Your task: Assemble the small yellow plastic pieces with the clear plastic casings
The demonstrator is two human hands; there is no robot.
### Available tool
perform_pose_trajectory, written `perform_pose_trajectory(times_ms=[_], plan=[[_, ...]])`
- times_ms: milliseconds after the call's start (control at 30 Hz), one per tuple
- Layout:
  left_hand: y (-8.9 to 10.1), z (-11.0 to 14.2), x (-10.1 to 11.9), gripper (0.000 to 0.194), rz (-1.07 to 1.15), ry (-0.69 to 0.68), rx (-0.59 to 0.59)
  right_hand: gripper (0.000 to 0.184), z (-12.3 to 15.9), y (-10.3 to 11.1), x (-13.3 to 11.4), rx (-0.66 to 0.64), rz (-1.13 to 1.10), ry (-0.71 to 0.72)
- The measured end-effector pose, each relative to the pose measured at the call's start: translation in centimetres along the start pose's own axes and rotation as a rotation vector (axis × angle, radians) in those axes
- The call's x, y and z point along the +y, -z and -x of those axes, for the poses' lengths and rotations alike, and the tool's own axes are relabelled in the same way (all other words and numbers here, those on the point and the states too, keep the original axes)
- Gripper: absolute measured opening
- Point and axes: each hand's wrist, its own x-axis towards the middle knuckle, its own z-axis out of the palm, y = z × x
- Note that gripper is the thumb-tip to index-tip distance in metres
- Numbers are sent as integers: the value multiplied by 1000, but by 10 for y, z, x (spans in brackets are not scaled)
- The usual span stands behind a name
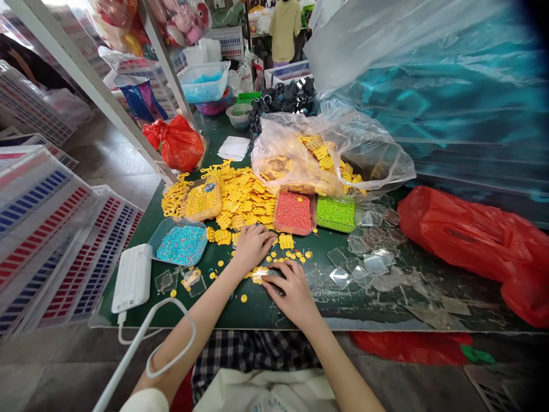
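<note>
My left hand [254,247] is over the table beside the heap of yellow plastic pieces [246,197]. Its fingers are bent together, and whatever the tips pinch is hidden. Thumb and fingertips of my right hand [292,290] close on the end of a yellow plastic piece [259,275] with a shiny clear part on top, lying on the table. Just beyond my hands is a tub of red beads [293,213], with a tub of green beads [337,214] to its right. Small yellow discs [302,259] are scattered around both hands.
Blue beads [182,244] and yellow beads [202,200] fill tubs at left. A white power bank [132,277] has a cable crossing my left forearm. Clear plastic squares [374,263] and a red bag [463,234] lie right. Behind stands an open plastic bag [369,151] of yellow pieces.
</note>
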Motion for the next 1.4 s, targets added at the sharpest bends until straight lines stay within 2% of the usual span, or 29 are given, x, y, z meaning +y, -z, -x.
perform_pose_trajectory(times_ms=[167, 233, 400, 533, 833, 967, 1400], plan=[[-3, 1, 1, 24, 8, -20, 4, 27, -10, 4, 11, 162, 108, -159], [-3, 1, 2, 24, 27, -35, -5, 30, -15, 3, 18, 171, 204, -199], [-2, 1, 4, 23, 100, -25, -32, 33, -17, -2, 27, 159, 300, -181], [0, 1, 8, 23, 126, -41, -65, 32, -11, -2, 30, 209, 319, -221], [4, -7, 9, 21, 72, -62, -48, 30, -14, 4, 42, 318, 351, -370], [6, -10, 17, 21, 56, -50, -54, 31, -12, 6, 44, 325, 372, -410], [2, -15, 33, 26, 76, -91, -113, 32, -9, 9, 41, 355, 338, -429]])
